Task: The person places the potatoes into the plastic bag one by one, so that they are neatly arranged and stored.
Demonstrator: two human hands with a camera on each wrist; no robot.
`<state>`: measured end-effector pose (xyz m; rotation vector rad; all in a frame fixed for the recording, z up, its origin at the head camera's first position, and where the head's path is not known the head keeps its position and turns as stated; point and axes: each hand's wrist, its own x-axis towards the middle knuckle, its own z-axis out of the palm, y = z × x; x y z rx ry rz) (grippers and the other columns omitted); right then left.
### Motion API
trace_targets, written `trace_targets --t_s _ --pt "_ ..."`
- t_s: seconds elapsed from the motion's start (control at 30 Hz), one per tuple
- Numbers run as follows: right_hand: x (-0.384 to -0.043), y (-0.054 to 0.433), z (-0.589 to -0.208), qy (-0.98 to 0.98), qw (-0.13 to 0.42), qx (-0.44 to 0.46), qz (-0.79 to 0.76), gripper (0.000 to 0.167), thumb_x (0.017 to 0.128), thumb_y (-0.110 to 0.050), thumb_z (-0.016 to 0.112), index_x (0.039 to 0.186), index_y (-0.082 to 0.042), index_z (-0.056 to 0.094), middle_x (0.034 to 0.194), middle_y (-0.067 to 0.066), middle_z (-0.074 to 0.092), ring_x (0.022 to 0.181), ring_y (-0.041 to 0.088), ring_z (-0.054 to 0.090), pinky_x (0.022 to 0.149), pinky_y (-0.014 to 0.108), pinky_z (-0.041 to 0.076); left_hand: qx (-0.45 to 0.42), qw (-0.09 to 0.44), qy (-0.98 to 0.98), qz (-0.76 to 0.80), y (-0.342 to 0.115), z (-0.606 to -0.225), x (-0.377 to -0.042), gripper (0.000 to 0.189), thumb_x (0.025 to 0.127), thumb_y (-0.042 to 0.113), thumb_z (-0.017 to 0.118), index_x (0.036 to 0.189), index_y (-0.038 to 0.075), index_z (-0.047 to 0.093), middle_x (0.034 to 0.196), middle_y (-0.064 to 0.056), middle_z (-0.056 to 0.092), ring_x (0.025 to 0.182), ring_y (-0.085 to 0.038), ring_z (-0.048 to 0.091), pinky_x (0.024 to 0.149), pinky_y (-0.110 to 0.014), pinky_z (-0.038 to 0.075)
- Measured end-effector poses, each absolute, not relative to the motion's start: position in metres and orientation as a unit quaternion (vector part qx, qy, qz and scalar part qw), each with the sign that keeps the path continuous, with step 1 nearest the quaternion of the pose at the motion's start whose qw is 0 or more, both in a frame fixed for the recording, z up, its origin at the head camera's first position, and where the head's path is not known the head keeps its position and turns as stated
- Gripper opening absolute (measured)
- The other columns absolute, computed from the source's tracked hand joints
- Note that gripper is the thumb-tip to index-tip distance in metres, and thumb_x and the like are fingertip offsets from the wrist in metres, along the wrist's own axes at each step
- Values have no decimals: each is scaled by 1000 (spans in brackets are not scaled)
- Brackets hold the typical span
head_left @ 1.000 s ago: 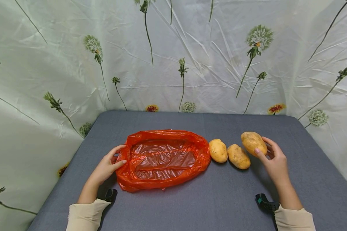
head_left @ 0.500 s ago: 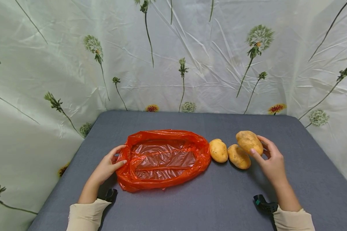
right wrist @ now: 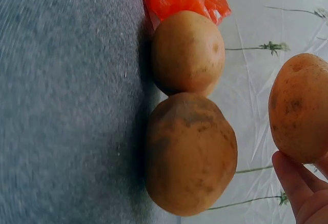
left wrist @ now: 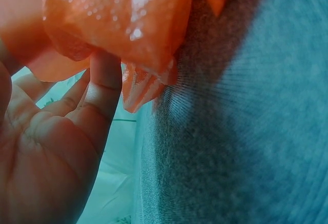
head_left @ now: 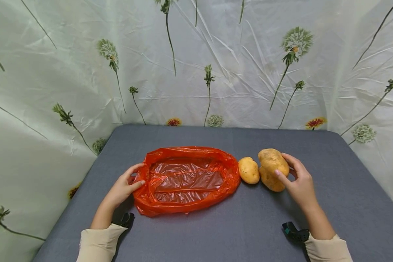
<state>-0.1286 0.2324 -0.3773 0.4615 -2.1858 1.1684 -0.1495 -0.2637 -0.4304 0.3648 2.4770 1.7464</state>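
My left hand (head_left: 120, 189) grips the left end of a red plastic bag (head_left: 183, 209), which lies with its mouth spread wide and its rim folded outward. In the left wrist view, the fingers (left wrist: 105, 88) reach up beneath the orange-looking plastic. A potato (head_left: 271, 158) is held up between the thumb and fingers of my right hand (head_left: 299, 185). Under it, overlapped in the head view, a second potato (right wrist: 192, 155) rests on the table. A third potato (head_left: 249, 171) sits between that one and the bag's right end.
The grey cloth-covered table (head_left: 222, 233) runs back to a pale curtain (head_left: 183, 83) printed with flowers. Black camera mounts are strapped at both wrists, the right one (head_left: 294, 233) hanging low beside the arm.
My right hand has moved left with its potato, from beside the second potato to over it. The left hand keeps its place on the bag. The head view has shifted slightly.
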Motion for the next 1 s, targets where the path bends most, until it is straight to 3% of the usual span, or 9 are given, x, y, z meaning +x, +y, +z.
trace_targets --t_s 1.0 --pt "-141 207 -377 -829 275 211 438 56 64 17 69 116 12 50 113 26 51 99 -2 45 78 9 38 127 48 808 573 -263 -429 -149 55 85 4 59 133 4 33 122 -24 36 84 -21 56 66 -29 50"
